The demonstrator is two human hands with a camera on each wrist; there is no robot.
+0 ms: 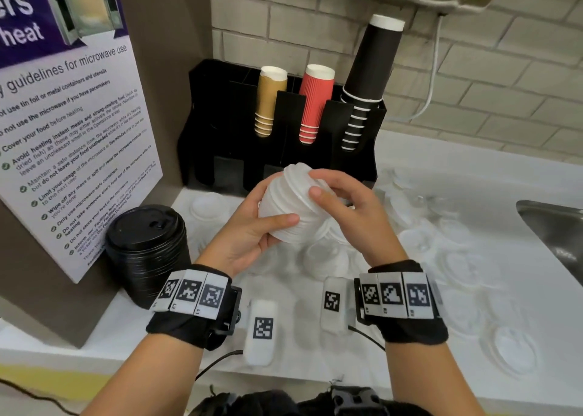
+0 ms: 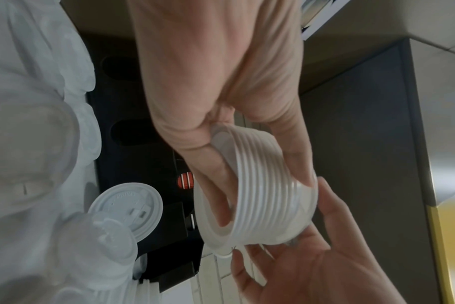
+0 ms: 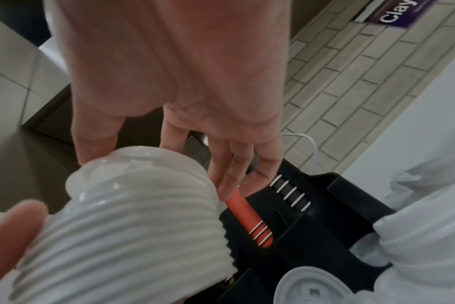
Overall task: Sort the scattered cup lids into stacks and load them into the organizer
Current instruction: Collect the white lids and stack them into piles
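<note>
Above the white counter, just near of the black organizer, sits a ribbed stack of white lids, nested tight, tilted, domed end pointing far. Held from the left by the left hand, thumb laid along the near side and fingers curled underneath. Gripped from the right by the right hand, thumb pressing the rim, fingers wrapped over the far end. Loaded in the organizer's back slots: tan, red and black cup stacks. Scattered across the counter to the right, more white lids. Parked near left, a tall stack of black lids beside a microwave notice. Behind, pale brick wall; far right, a steel sink.
</note>
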